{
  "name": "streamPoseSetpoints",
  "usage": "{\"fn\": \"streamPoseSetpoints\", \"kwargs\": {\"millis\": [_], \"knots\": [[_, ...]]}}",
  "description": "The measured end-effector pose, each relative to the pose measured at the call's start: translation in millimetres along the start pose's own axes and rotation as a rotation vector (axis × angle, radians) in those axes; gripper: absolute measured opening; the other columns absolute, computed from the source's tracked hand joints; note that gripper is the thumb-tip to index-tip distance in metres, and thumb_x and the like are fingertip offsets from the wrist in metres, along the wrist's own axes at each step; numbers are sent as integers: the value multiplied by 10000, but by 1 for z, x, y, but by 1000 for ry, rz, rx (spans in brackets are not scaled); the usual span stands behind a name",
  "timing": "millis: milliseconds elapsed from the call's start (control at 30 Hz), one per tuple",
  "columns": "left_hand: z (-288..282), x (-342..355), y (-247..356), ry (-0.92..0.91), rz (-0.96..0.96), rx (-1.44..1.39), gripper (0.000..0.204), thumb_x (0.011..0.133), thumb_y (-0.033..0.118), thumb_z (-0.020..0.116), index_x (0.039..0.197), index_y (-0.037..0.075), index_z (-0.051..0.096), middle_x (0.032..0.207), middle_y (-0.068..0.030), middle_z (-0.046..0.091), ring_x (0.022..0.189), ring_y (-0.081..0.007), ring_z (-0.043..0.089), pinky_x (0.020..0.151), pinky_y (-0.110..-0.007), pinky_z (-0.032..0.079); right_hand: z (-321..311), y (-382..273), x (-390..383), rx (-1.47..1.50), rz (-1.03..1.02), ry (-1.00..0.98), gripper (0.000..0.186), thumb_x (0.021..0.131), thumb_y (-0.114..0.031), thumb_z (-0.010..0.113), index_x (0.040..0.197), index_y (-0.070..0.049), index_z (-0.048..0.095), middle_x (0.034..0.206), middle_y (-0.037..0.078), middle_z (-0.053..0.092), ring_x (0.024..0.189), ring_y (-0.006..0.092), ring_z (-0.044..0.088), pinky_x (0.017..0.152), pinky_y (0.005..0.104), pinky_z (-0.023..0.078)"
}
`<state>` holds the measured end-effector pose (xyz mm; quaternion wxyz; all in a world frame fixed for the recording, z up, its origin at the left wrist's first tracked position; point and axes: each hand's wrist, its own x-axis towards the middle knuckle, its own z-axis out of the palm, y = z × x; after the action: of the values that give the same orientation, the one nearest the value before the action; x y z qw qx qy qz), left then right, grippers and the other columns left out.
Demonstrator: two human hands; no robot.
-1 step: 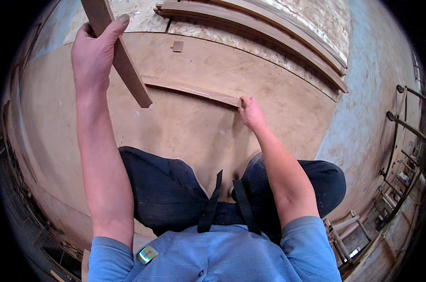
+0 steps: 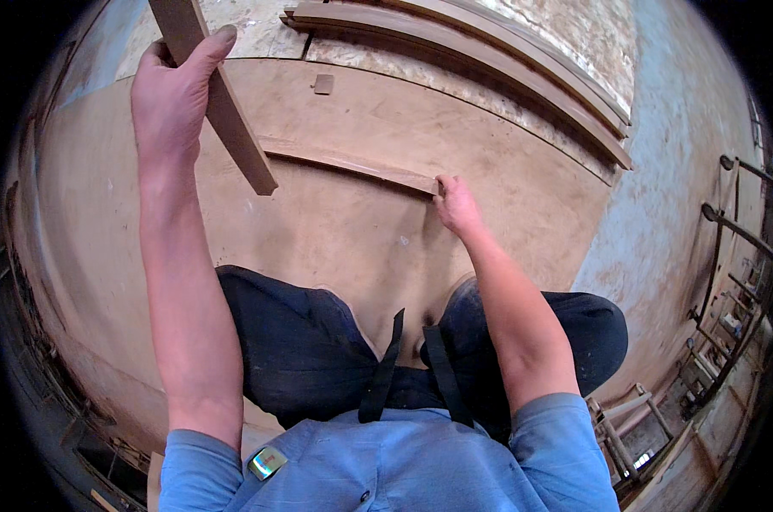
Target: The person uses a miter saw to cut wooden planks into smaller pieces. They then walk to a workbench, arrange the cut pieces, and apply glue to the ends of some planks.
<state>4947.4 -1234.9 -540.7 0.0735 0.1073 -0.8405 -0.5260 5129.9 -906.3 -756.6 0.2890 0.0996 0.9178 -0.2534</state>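
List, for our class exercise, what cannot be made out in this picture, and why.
- Held wooden bar: its upper end is cut off by the head view's top edge.
- Lower wooden strip: its left end, in the head view, is hidden behind the bar.
- Left hand: most of its fingers are hidden by the bar in the head view.
- Stacked boards: cut off by the head view's top edge.

You wear a short-sleeved blue cloth shirt [image 2: 318, 465] with a small dark button [image 2: 365, 496], dark navy trousers [image 2: 294, 346] and narrow black fabric straps [image 2: 383, 375].
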Motion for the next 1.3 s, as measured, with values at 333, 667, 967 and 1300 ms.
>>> {"fn": "streamPoseSetpoints", "kwargs": {"millis": [333, 667, 967, 1300], "knots": [[2, 4, -9, -36, 37, -16, 449, 775, 276, 769, 1071, -7, 585, 945, -49, 636, 860, -124, 574, 811, -269, 442, -6, 16, 21, 24, -20, -116, 458, 812, -105, 569, 1267, -85, 516, 1195, 227, 545, 1115, 387, 525, 970, 426, 434], [4, 2, -3, -26, 8, 23, 477, 768, 288, 775, 1086, -8, 579, 942, -49, 630, 845, -125, 572, 790, -265, 445, -14, 17, 23, 33, -48, -132, 491, 790, -106, 579, 1276, -67, 517, 1197, 221, 559, 1147, 368, 515, 989, 413, 425], [4, 4, -8, -35, 22, -11, 444, 783, 273, 765, 1076, -5, 582, 951, -51, 633, 854, -123, 571, 796, -265, 442, -16, 18, 25, 68, -66, -129, 478, 803, -85, 542, 1279, -53, 518, 1230, 232, 555, 1166, 365, 514, 1007, 409, 412], [5, 2, -5, -26, -22, 40, 432, 789, 266, 758, 1079, -3, 583, 951, -53, 634, 863, -134, 576, 805, -269, 443, -19, 11, 24, 196, 22, -93, 444, 831, 9, 454, 1267, -21, 531, 1182, 205, 605, 1104, 303, 571, 953, 355, 437]]}}
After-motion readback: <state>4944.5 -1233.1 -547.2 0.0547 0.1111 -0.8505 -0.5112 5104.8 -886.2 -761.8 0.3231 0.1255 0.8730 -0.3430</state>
